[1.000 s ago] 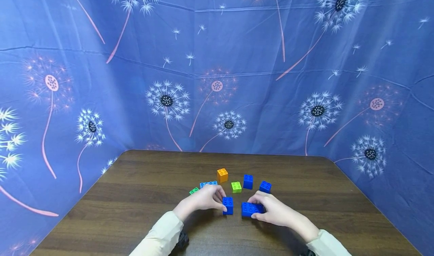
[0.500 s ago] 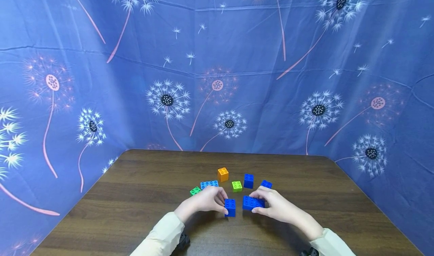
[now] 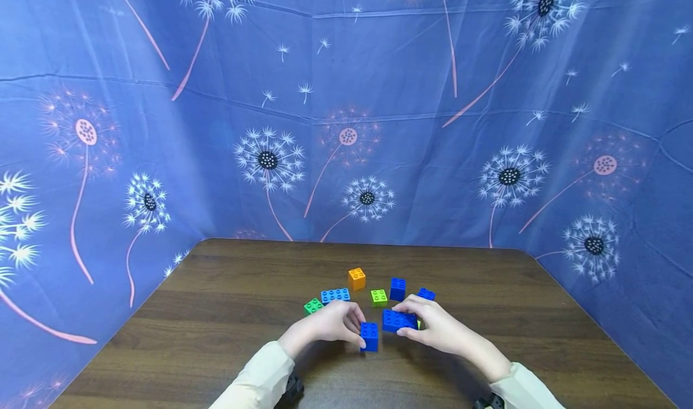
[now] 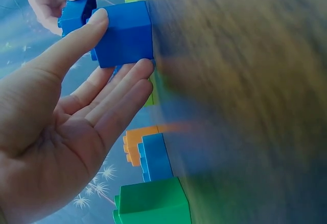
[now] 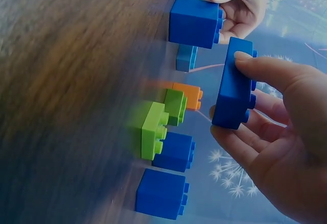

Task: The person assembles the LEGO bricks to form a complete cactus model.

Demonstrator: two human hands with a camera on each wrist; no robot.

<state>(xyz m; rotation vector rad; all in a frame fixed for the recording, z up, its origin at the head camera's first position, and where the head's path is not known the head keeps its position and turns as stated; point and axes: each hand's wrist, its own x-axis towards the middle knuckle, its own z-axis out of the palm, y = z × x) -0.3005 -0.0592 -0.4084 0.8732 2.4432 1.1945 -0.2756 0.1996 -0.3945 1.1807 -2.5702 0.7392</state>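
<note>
— Nearest, lower centre?
— Left hand [image 3: 326,323] pinches a squarish blue block [image 3: 370,339]; studs up.
— Just right?
— Right hand [image 3: 441,331] grips a longer blue brick [image 3: 397,320]; studs up, long axis roughly left-to-right; beyond, an orange block [image 3: 357,279].

Low in the middle of my head view, the left hand [image 3: 327,325] pinches a blue block [image 3: 370,338]; just right of it, the right hand [image 3: 435,328] grips a longer blue brick [image 3: 397,320]. The lime patch [image 3: 419,325] there is too covered for me to name. Above them I see an orange cube [image 3: 357,279] and a lime brick [image 3: 379,298] on the table [image 3: 178,337], a dandelion curtain [image 3: 422,66] filling the upper frame.
</note>
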